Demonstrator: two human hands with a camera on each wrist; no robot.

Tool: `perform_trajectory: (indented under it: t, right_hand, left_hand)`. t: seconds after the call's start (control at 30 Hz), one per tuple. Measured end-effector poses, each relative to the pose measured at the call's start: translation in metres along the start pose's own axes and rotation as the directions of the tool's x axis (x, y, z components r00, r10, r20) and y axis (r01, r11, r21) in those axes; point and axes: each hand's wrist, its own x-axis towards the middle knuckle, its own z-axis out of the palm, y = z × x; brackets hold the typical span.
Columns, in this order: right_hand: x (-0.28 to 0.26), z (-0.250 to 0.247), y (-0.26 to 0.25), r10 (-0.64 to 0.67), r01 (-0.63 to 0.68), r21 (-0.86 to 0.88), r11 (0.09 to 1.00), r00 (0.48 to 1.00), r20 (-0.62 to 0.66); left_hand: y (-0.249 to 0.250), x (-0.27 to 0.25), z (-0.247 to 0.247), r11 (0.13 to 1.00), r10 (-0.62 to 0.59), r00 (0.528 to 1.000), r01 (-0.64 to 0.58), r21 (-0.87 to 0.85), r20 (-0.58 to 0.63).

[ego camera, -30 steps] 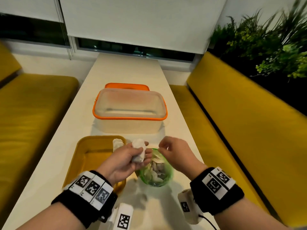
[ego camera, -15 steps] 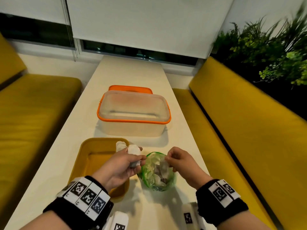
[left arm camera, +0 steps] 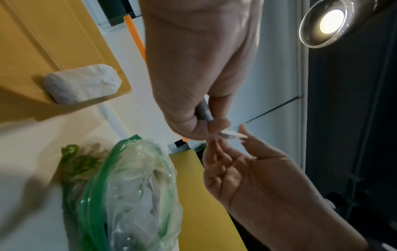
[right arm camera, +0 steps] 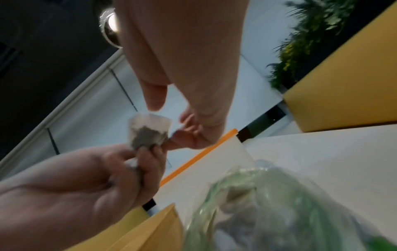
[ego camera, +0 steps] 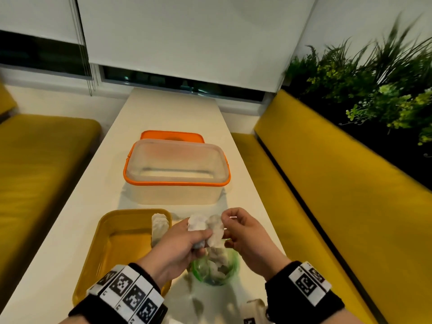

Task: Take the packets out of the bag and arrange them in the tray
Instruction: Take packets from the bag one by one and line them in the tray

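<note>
A clear green-rimmed bag with several packets in it stands on the white table, right of the yellow tray. One white packet lies at the tray's far right corner. Above the bag, my left hand grips a white packet in its curled fingers. My right hand pinches a second packet with grey filling against the left fingertips. In the left wrist view only that packet's thin edge shows.
A clear tub with an orange rim stands beyond the tray, its orange lid behind it. Yellow benches run along both long sides of the narrow table. Green plants fill the right background.
My right hand has come up out of the bag with a packet and brought it to the left hand. Both hands now sit higher, above the bag's mouth.
</note>
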Motion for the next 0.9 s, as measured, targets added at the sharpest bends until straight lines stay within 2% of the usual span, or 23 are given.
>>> perform_trajectory:
  t: [0.1, 0.27, 0.43, 0.57, 0.63, 0.7, 0.77, 0.8, 0.9]
  right_hand:
    - [-0.002, 0.005, 0.008, 0.039, -0.042, -0.091, 0.995, 0.999, -0.032]
    - [0.001, 0.007, -0.005, -0.072, 0.067, -0.228, 0.971, 0.997, -0.011]
    - [0.005, 0.019, -0.018, -0.115, 0.127, -0.344, 0.930, 0.992, 0.055]
    - [0.012, 0.019, -0.034, -0.226, 0.193, -0.318, 0.928, 0.972, -0.070]
    - [0.010, 0.013, -0.049, -0.256, 0.223, -0.382, 0.897, 0.966, -0.038]
    - [0.003, 0.009, -0.064, -0.198, 0.244, -0.493, 0.835, 0.970, 0.144]
    - [-0.005, 0.009, -0.078, -0.077, 0.263, -0.578, 0.772, 0.942, 0.326]
    - [-0.007, 0.010, -0.083, -0.034, 0.283, -0.636, 0.718, 0.927, 0.374]
    - [-0.005, 0.020, -0.087, 0.006, 0.363, -0.828, 0.428, 0.915, 0.404]
  left_hand:
    - [0.002, 0.007, -0.006, 0.992, 0.038, 0.996, -0.048, -0.121, -0.080]
    - [0.001, 0.004, -0.004, 0.971, 0.079, 0.994, -0.093, -0.221, -0.072]
    - [0.009, 0.004, 0.003, 0.899, 0.120, 0.985, -0.159, -0.407, -0.121]
    - [0.016, 0.002, -0.002, 0.903, 0.071, 0.990, -0.114, -0.414, -0.119]
    - [0.016, 0.000, -0.008, 0.908, 0.026, 0.996, -0.061, -0.415, -0.090]
    - [0.013, 0.000, -0.015, 0.909, -0.022, 0.998, -0.006, -0.416, -0.062]
    - [0.009, -0.002, -0.019, 0.919, -0.079, 0.997, 0.072, -0.388, -0.001]
    - [0.009, -0.003, -0.018, 0.921, -0.125, 0.991, 0.132, -0.367, 0.043]
    - [0.010, -0.009, -0.013, 0.914, -0.217, 0.958, 0.266, -0.307, 0.187]
